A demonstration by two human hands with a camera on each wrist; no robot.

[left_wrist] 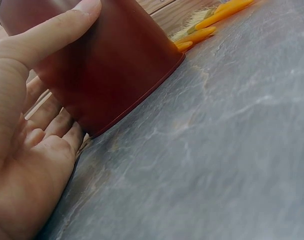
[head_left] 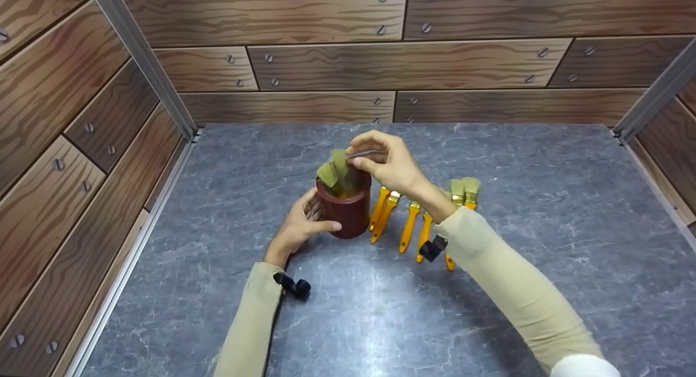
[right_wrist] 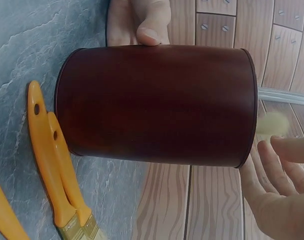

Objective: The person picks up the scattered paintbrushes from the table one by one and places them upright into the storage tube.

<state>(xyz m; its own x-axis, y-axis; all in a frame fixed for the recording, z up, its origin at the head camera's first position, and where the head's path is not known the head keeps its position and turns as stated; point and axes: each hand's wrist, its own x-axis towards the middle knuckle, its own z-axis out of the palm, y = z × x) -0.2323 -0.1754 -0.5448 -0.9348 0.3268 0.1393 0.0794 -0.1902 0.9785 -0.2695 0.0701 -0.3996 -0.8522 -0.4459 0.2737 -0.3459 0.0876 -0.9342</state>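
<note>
In the head view my left hand [head_left: 299,224] grips the side of a dark red cylindrical cup [head_left: 348,216], thumb across its front and fingers behind. The cup [left_wrist: 116,65] stands on the table in the left wrist view. At its rim, the fingertips of my right hand [head_left: 391,162] pinch a paintbrush by its pale, blurred bristles [head_left: 339,162]. That brush's handle is hidden inside the cup. Another paintbrush [head_left: 327,174] leans in the cup, bristles up. In the right wrist view my right hand [right_wrist: 282,185] is beside the cup's mouth.
Several orange-handled paintbrushes [head_left: 410,227] lie on the grey marbled table [head_left: 217,311] to the cup's right, partly beneath my right forearm. Two of them [right_wrist: 51,160] lie close against the cup's base. Wood-patterned walls [head_left: 326,67] enclose the table's back and sides.
</note>
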